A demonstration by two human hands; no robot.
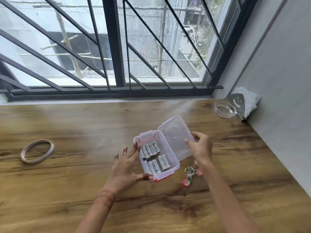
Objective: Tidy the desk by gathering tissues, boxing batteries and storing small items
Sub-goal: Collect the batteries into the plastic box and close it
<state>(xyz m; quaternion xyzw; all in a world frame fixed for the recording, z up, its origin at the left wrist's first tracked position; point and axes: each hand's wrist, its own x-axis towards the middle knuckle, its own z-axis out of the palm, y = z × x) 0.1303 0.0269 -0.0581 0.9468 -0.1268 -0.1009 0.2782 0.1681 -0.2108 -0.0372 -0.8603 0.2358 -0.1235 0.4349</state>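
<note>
Wood-grain desk (67, 190) fills the lower frame, brown with dark streaks, and two bare forearms come up from the bottom edge. At the centre sits the clear plastic box (175, 163), with red clasps at its near and far ends. It holds white batteries (154, 157) lying in two rows. The left hand (127, 165) lies along the box's left wall with fingers straight and spread, the thumb at the near corner. The right hand (200, 147) pinches the right edge of the hinged lid (176, 137), which is swung open to the right. Just beside the box, lower right of it, lies a keychain (191, 174) with pink charms. A ring of tape (37, 153) lies well apart at the left. At the upper right a glass dish (224, 109) rests beside a metal holder (237, 103) with pale tissues (250, 103), against a grey wall (277, 81). Beyond the desk, a dark barred window (114, 47) spans the top.
</note>
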